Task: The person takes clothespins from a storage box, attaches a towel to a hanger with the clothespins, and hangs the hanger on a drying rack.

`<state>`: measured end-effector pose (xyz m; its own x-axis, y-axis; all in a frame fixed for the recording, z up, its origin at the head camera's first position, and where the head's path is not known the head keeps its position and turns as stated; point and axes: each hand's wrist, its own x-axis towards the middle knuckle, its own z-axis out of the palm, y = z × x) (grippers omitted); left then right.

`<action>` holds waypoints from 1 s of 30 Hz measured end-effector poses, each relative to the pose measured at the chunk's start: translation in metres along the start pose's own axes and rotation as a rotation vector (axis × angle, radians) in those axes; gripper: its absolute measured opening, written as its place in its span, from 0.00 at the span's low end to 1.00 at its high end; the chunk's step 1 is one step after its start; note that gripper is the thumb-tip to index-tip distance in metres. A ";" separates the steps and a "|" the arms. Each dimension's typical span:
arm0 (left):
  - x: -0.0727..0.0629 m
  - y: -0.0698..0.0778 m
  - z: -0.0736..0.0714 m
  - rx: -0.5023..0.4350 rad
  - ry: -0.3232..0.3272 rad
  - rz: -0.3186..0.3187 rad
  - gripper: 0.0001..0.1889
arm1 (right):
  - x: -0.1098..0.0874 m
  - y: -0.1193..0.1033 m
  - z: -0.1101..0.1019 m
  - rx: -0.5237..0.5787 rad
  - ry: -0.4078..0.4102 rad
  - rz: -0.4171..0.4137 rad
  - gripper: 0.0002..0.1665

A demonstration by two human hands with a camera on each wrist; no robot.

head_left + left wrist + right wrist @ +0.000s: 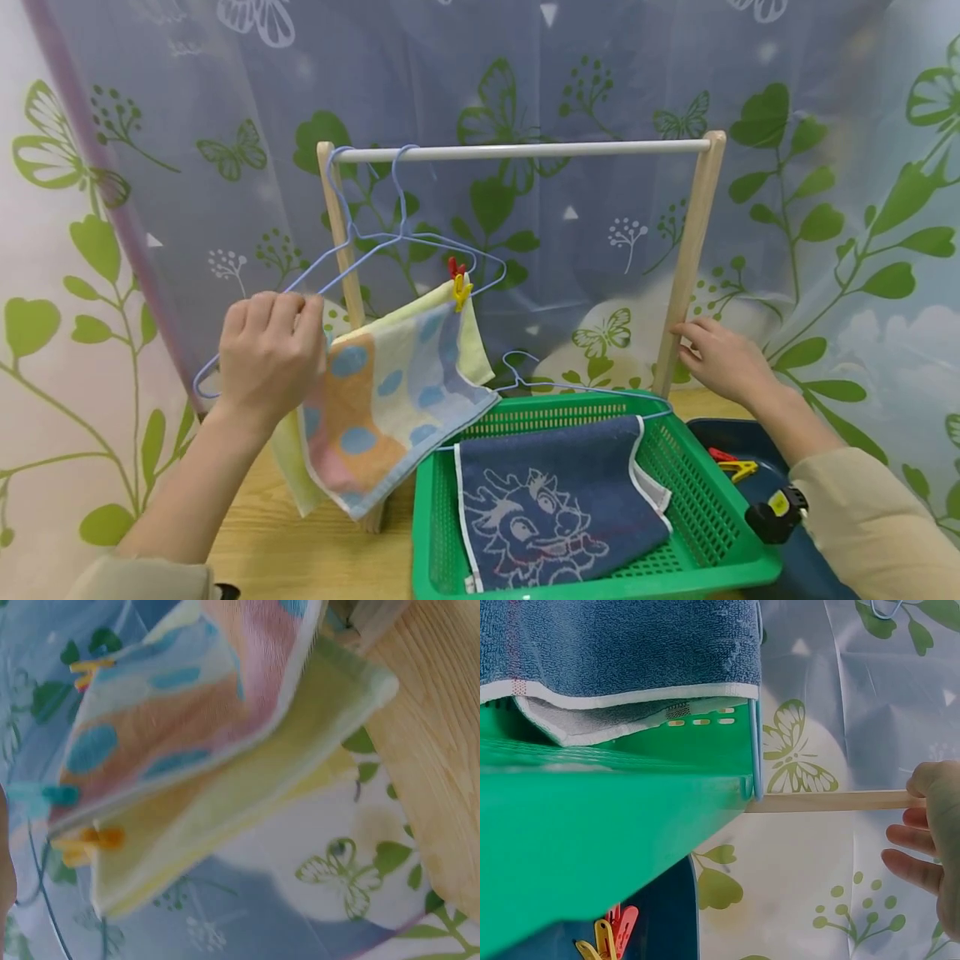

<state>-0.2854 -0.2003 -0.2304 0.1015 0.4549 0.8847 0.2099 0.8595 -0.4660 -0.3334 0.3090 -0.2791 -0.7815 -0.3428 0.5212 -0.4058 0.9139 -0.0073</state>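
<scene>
Two light-blue wire hangers (401,239) hook over the white bar (525,151) of a wooden rack, near its left end. From them hang a towel with blue spots (390,383) and, behind it, a pale yellow towel (476,350). A yellow clothespin (461,293) and a red one (456,267) clip their right corners. Teal (45,795) and orange clothespins (90,841) show at the other corners in the left wrist view. My left hand (266,354) grips the hangers' left side, its fingertips hidden. With thumb and fingers, my right hand (723,358) holds the rack's right post (686,258).
In front of the rack stands a green basket (422,533), with a navy towel (555,508) on another blue hanger (600,387) lying across it. Right of it, a dark blue tray (795,533) holds red and yellow clothespins (741,469). A patterned curtain hangs behind.
</scene>
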 end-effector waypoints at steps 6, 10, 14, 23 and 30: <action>0.004 0.035 0.004 -0.161 -0.020 0.070 0.11 | -0.003 0.000 0.000 -0.005 -0.007 -0.004 0.15; -0.001 0.057 0.008 -0.279 -0.127 0.142 0.14 | -0.006 0.001 0.003 0.000 -0.012 -0.014 0.13; -0.011 0.074 0.012 -0.378 -0.254 0.211 0.18 | -0.008 0.002 0.006 0.002 -0.012 -0.022 0.12; -0.024 0.106 0.016 -0.569 -0.479 0.247 0.07 | -0.009 0.001 0.004 0.014 -0.025 -0.015 0.14; -0.030 0.119 0.011 -0.660 -0.728 0.212 0.10 | -0.014 0.002 0.004 0.020 -0.129 0.012 0.16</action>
<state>-0.2742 -0.1088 -0.3123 -0.3740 0.8047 0.4611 0.7755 0.5440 -0.3203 -0.3253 0.3147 -0.2893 -0.8403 -0.3582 0.4069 -0.4043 0.9141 -0.0303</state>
